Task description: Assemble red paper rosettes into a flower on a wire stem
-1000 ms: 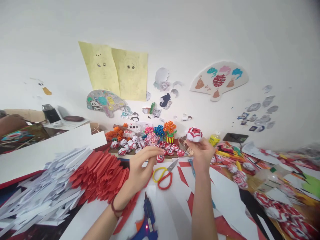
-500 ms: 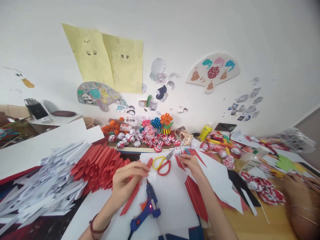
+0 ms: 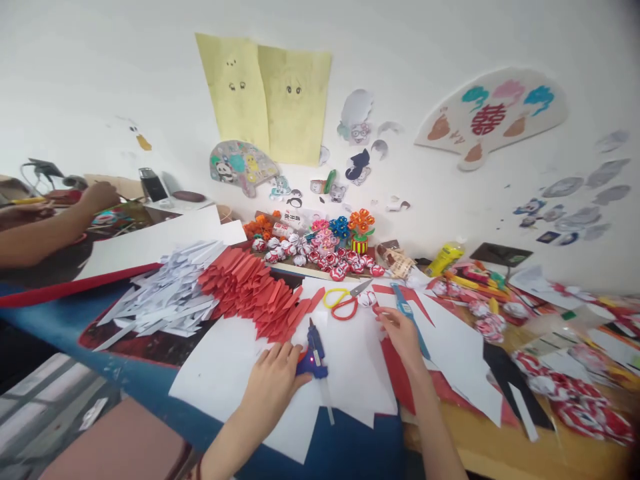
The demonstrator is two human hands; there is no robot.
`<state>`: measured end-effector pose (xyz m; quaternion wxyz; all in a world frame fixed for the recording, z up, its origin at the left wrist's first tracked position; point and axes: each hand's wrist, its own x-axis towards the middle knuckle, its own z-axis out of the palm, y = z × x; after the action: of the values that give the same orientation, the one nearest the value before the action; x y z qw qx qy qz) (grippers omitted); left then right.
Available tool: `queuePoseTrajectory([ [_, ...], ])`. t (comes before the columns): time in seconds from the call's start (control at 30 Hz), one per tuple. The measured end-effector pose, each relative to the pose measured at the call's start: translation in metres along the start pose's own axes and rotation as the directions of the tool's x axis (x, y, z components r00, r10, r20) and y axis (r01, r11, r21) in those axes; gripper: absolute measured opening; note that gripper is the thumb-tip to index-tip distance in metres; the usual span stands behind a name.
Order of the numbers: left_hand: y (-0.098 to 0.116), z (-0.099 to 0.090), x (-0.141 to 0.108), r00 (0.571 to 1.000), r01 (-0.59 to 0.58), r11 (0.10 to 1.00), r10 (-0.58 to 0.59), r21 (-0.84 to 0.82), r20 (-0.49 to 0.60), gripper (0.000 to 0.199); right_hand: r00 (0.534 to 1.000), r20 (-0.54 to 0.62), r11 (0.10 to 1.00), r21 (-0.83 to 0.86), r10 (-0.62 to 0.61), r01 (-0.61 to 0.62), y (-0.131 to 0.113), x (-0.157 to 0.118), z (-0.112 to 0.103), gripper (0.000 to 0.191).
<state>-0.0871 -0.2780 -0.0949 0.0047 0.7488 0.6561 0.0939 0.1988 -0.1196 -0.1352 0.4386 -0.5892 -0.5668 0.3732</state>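
1. Reference: clock directions are read from the glue gun [image 3: 314, 353] as dial centre; 12 o'clock points toward the wall.
2. Glue gun: over white sheets [image 3: 355, 373] on the blue desk [image 3: 360, 443]; nozzle toward 12 o'clock, red indicator lit, translucent stick protruding toward 5 o'clock.
3. Left hand [image 3: 277, 370]: at 8 o'clock, palm down. Grip closed over the handle of the glue gun.
4. Right hand [image 3: 400, 331]: at 3 o'clock, fingers bent. A small red piece [image 3: 379, 311] shows at the fingertips — cannot tell whether the grip holds it.
5. Scissors [image 3: 345, 303]: at 1 o'clock, one loop yellow, one red; blades toward 2 o'clock. A red-and-white paper ball [image 3: 367, 299] sits just beside the blades.
6. Folded red strips [image 3: 250, 290]: heaped at 10 o'clock. White strips [image 3: 173, 293]: farther out, same direction.
7. Group of red-and-white balls [image 3: 337, 267]: at 12 o'clock, below the potted orange flowers [image 3: 361, 230].
8. Yellow bottle [image 3: 444, 259]: at 2 o'clock, tilted.
9. Another person's hand [image 3: 100, 197]: at 10 o'clock — well apart from the glue gun.
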Motion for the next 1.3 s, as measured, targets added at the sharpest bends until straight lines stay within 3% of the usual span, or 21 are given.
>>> queuePoseTrajectory([
  [0.2,0.006,0.02,-0.011,0.997,0.057,0.99,-0.05,0.125,-0.054,0.038,0.99,-0.029,0.988,-0.061,-0.141,0.139,0.0,-0.048,-0.002,0.035],
  [0.33,-0.001,0.028,-0.016,0.996,-0.016,0.994,0.025,0.109,-0.081,0.038,0.972,-0.036,0.957,-0.187,-0.231,0.22,0.006,-0.072,-0.005,0.031],
  [0.67,-0.013,0.037,-0.022,0.973,-0.177,0.979,0.189,0.099,-0.129,0.039,0.959,0.014,0.915,-0.295,-0.283,0.275,0.021,-0.073,-0.006,0.032],
  [0.8,-0.009,0.023,-0.025,0.957,-0.174,0.974,0.202,0.147,-0.21,0.041,0.976,-0.004,0.901,-0.383,-0.22,0.201,0.017,-0.066,-0.002,0.035],
  [1.03,-0.012,-0.029,-0.014,0.885,-0.29,0.949,0.315,0.124,-0.342,0.023,1.0,-0.018,0.834,-0.552,-0.012,0.0,0.001,-0.054,-0.002,0.022],
  [1.17,-0.021,-0.044,0.003,0.824,-0.441,0.89,0.452,0.113,-0.342,0.024,0.998,-0.057,0.924,-0.382,-0.01,-0.013,-0.003,-0.048,-0.004,0.028],
  [1.3,-0.032,-0.047,0.026,0.789,-0.505,0.854,0.515,0.124,-0.334,0.025,0.986,-0.151,0.99,-0.116,0.066,-0.085,-0.01,-0.042,-0.009,0.038],
])
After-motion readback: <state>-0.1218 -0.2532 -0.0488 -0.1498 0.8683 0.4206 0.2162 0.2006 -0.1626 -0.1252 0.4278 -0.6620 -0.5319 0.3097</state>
